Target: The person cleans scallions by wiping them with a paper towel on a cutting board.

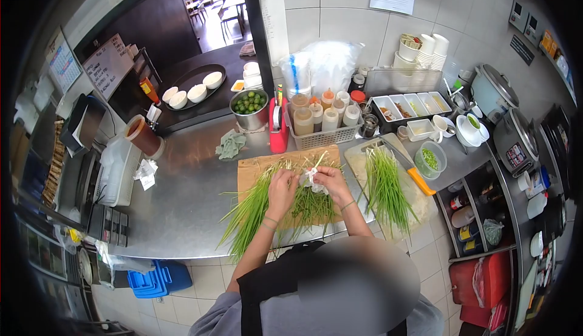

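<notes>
My left hand (283,187) is closed in a pinch over the white ends of long green onions (249,205); what sits between its fingertips is too small to make out. My right hand (331,183) pinches a thin, pale crumpled scrap (312,180), perhaps peeled onion skin or plastic. Both hands are close together above a brown paper sheet (246,172) strewn with loose greens and trimmings (316,205). Right of the paper, a second bunch of green onions (387,187) lies on a pale cutting board (358,154), beside an orange-handled knife (419,180).
A basket of squeeze bottles (331,135), a red knife holder (278,129) and a pot of green limes (249,104) stand behind the paper. A tub of chopped greens (430,160) is at right. A green cloth (231,144) lies on the steel counter (182,208).
</notes>
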Demonstrator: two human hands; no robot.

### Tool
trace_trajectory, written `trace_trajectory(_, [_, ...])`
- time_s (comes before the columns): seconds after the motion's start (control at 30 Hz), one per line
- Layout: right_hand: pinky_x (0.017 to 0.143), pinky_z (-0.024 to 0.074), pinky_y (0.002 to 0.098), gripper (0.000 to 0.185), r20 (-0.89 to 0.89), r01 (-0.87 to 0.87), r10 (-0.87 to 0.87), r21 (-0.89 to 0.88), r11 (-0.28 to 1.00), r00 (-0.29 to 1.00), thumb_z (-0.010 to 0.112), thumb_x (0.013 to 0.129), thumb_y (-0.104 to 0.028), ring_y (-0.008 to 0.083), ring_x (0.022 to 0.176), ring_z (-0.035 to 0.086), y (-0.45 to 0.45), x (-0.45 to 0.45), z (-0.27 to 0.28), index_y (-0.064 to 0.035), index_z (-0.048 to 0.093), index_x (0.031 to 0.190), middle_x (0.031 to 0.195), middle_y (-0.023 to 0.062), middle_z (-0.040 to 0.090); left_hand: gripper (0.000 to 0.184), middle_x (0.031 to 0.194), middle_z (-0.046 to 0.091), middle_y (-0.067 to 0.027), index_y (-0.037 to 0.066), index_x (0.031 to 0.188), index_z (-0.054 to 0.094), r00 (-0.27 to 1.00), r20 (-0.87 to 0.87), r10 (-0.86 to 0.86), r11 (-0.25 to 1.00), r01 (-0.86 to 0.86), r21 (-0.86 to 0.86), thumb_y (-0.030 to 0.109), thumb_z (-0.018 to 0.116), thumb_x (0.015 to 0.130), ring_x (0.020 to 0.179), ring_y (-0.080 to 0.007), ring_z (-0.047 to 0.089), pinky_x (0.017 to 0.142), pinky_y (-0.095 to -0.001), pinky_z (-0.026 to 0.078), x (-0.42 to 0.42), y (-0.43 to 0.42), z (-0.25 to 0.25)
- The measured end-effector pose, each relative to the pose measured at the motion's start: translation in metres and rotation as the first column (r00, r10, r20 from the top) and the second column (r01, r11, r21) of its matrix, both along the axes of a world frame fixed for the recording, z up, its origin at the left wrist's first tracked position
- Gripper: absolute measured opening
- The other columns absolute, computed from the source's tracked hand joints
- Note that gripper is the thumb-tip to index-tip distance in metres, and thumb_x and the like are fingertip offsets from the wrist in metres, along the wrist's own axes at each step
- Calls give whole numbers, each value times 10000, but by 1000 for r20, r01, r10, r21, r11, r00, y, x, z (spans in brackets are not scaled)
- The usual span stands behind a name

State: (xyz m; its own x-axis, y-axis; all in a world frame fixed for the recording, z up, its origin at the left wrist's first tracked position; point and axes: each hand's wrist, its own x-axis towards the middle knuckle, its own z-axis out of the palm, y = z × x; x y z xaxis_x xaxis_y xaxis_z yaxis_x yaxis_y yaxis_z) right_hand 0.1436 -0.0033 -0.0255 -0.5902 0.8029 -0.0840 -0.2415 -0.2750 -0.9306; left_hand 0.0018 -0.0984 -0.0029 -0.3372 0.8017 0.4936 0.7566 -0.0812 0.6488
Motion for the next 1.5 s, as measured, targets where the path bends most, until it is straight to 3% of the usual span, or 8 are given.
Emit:
trace_trajectory(0.2, [600, 444, 193, 123, 20, -10, 9, 37, 999, 1000, 591, 787, -52, 77, 640, 561, 0, -2, 4, 28, 626, 873, 759, 36, 626, 145, 833, 569, -109, 6, 793, 610, 966, 224, -126, 986, 146, -77, 120, 660, 719, 761, -238, 565, 696, -323, 451, 1, 11, -11])
trace_trajectory(0.3, [583, 440, 192, 93, 53, 5, -11, 112, 994, 999, 592, 793, -61, 75, 619, 555, 0, -3, 0, 24, 618, 821, 721, 28, 616, 158, 818, 572, -64, 13, 810, 615, 929, 344, -138, 987, 157, -27, 122, 677, 714, 726, -154, 564, 605, -265, 434, -2, 15, -18])
trace_trajectory(0.5, [549, 426, 198, 99, 88, 19, -42, 255, 967, 995, 565, 816, -70, 63, 596, 528, -3, -9, -7, 16, 593, 777, 664, 9, 578, 155, 754, 592, -30, 14, 801, 628, 898, 404, -177, 974, 219, -60, 103, 699, 696, 691, -97, 560, 591, -222, 426, -7, 16, -20])
trace_trajectory(0.7, [535, 409, 198, 110, 134, 94, -158, 393, 915, 978, 542, 826, -71, 53, 592, 516, -2, -10, -14, 18, 590, 784, 653, -5, 566, 171, 681, 612, -65, 2, 756, 635, 728, 671, -139, 957, 272, -97, 128, 718, 673, 599, -137, 574, 577, -251, 454, -12, 15, -27])
trace_trajectory(0.8, [526, 406, 194, 112, 98, 122, -160, 316, 941, 982, 565, 815, -83, 50, 582, 518, -1, -9, -11, 20, 599, 785, 653, 0, 579, 178, 672, 619, -72, 2, 756, 636, 756, 649, -86, 962, 234, -144, 140, 712, 673, 594, -131, 583, 567, -250, 454, -13, 11, -26])
trace_trajectory(1.0, [505, 413, 202, 115, 171, 0, -57, 316, 949, 984, 632, 768, -91, 57, 565, 535, -8, -13, -7, 21, 610, 776, 658, 25, 606, 179, 669, 634, -111, 10, 734, 633, 976, 219, -12, 992, 39, -121, 164, 686, 660, 597, -203, 619, 571, -297, 471, 0, 5, -13])
trace_trajectory(1.23, [467, 380, 221, 170, 366, -46, -224, 602, 797, 903, 647, 768, -139, 56, 517, 473, -16, -12, 5, -11, 555, 702, 587, 1, 536, 155, 673, 636, -109, 25, 721, 632, 960, 278, -20, 984, 68, -165, 158, 677, 655, 600, -224, 618, 569, -307, 472, 0, 2, -15])
trace_trajectory(1.5, [475, 360, 205, 137, 371, -204, 53, 380, 902, 927, 618, 793, -135, 42, 542, 459, 1, -4, -10, -34, 552, 728, 609, -35, 516, 107, 670, 630, -91, 7, 690, 628, 966, 251, -68, 974, 119, -194, 83, 677, 633, 606, -184, 608, 602, -286, 474, -1, -1, -7])
